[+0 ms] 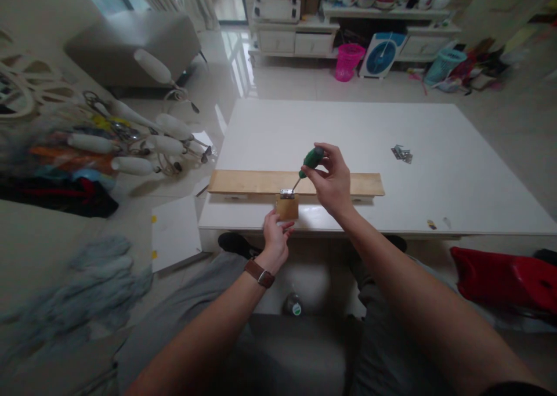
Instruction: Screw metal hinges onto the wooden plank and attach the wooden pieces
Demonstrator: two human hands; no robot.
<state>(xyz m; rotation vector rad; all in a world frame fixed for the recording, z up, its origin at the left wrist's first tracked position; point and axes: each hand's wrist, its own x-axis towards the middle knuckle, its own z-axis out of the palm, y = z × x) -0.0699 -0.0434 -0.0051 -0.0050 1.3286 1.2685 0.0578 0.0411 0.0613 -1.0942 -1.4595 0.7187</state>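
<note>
My right hand (333, 178) grips a green-handled screwdriver (311, 161), its shaft slanting down to the left. The tip meets a small metal hinge (286, 193) at the front edge of a long wooden board (248, 181). Below the hinge is a small square wooden block (287, 208), which seems joined to it. My left hand (277, 233) holds this block from its lower left side, fingers closed about its bottom edge. A brown watch strap circles my left wrist. Whether a screw sits under the tip is too small to tell.
The board lies across a white table (348, 132), slightly raised on supports. Several metal hinges (402, 153) are piled at the right, and a small packet (431, 224) lies near the front edge. A white panel (174, 233) stands left of the table; a red plastic object (500, 280) is at the right.
</note>
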